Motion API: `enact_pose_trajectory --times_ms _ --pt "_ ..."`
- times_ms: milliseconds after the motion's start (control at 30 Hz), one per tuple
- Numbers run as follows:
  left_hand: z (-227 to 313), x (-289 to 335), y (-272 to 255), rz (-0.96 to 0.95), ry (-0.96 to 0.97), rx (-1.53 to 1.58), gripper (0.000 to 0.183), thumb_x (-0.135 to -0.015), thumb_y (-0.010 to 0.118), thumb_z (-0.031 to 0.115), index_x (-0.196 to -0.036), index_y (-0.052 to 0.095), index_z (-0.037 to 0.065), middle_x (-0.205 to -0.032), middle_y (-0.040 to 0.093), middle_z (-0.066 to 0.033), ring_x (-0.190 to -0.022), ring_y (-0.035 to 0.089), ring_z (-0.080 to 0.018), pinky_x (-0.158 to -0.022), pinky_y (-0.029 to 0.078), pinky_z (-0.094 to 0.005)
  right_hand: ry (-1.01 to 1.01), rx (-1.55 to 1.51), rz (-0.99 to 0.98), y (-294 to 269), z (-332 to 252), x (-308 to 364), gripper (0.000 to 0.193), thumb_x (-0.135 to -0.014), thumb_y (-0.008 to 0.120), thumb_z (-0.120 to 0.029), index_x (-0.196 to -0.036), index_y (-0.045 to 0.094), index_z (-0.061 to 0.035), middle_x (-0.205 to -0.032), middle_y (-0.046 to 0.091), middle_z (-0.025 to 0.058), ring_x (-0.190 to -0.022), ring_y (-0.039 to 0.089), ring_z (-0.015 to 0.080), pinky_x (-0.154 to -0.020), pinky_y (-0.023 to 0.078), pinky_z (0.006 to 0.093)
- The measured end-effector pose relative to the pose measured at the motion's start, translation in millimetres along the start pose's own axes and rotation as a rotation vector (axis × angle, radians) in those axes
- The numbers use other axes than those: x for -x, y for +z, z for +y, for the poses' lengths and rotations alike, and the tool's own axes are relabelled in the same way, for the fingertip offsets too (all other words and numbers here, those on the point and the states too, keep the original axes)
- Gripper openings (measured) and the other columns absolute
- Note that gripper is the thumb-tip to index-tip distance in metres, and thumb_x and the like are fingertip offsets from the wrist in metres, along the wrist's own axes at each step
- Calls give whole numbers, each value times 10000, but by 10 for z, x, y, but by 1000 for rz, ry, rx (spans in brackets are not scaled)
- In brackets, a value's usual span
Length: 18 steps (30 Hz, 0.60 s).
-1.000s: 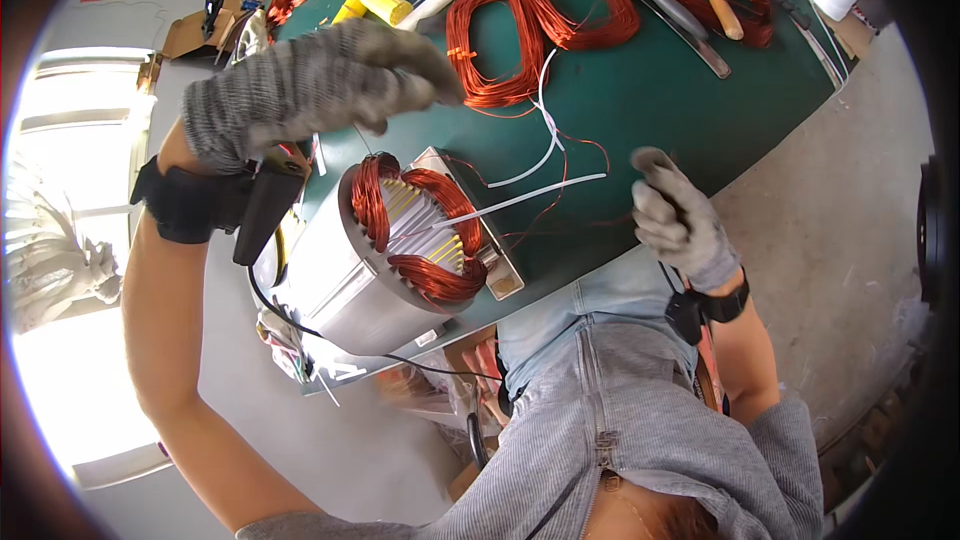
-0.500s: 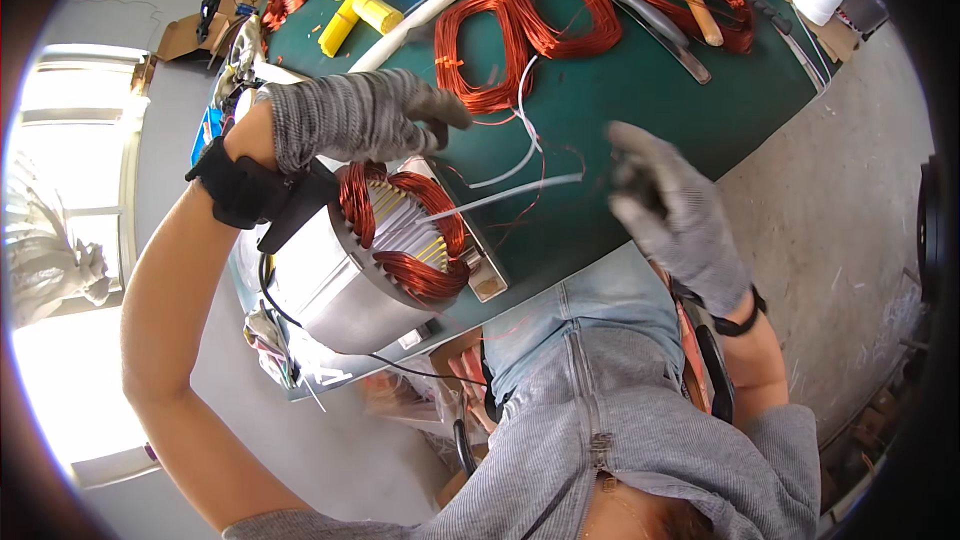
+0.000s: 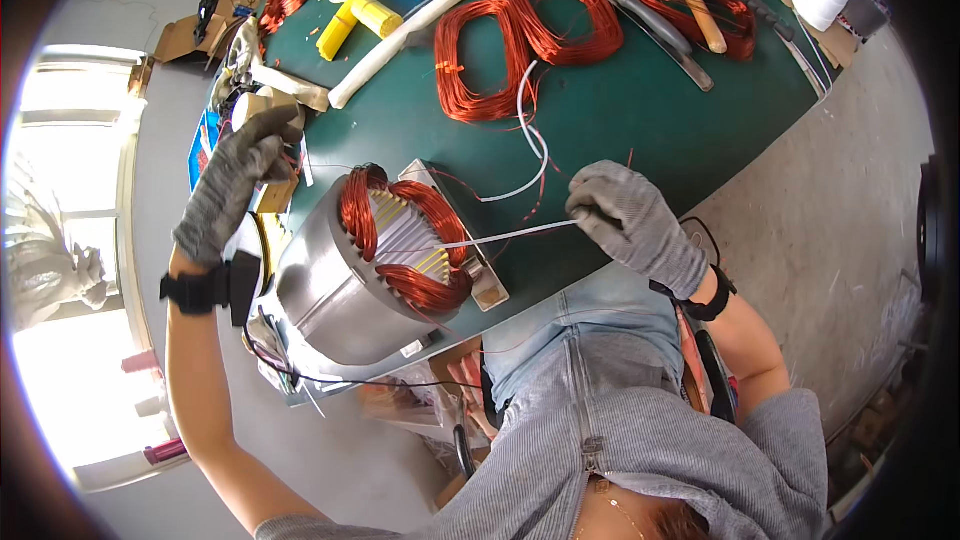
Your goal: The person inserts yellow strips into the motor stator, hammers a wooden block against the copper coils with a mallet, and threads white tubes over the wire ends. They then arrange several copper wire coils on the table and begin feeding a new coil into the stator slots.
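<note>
Grey-knit gloves cover both hands of the person at the green bench (image 3: 640, 130). Right hand (image 3: 632, 225): fingers curled, thumb and fingertips pinching the free end of one straight white tube (image 3: 515, 236), which extends leftward from the fingertips to the mouth of the stator (image 3: 335, 290). One such stator, silver-housed, lies on its side between the hands, its open end turned toward the right one; three copper bundles (image 3: 430, 283) show there. Left hand (image 3: 235, 180): beyond the housing and clear of it, fingers bent; from where I stand I cannot tell whether it grips anything. Farther across the bench: two loose copper coils (image 3: 447, 60) side by side, a third coil (image 3: 742, 38) beneath tools, three yellow rolls (image 3: 377, 17) and one white spool (image 3: 824, 0).
</note>
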State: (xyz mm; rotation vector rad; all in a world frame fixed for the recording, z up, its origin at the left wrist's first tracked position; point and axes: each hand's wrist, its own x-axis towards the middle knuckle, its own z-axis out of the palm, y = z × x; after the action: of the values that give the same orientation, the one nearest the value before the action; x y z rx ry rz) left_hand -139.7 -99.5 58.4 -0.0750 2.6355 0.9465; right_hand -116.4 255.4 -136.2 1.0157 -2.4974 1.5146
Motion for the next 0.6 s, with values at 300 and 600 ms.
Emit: enact_pose_trajectory --times_ms 300,600 --pt "620 382 352 248 338 -792 453 -769 611 101 -1210 510 124 -1324 357 -233 -1186 403 -351 -996 321 -414 -84 46 83 -99 -157 -17 173 -757 583 -91 -928 584 -66 -921 570 101 -868 564 276 -752 462 358" --pt "433 536 474 152 312 -621 428 -752 599 179 -1169 534 113 -1372 313 -204 -1250 314 -378 -1040 246 -455 95 372 291 -1072 314 -147 278 -784 540 -95 -1057 556 -53 -997 572 144 -946 548 311 -849 432 382"
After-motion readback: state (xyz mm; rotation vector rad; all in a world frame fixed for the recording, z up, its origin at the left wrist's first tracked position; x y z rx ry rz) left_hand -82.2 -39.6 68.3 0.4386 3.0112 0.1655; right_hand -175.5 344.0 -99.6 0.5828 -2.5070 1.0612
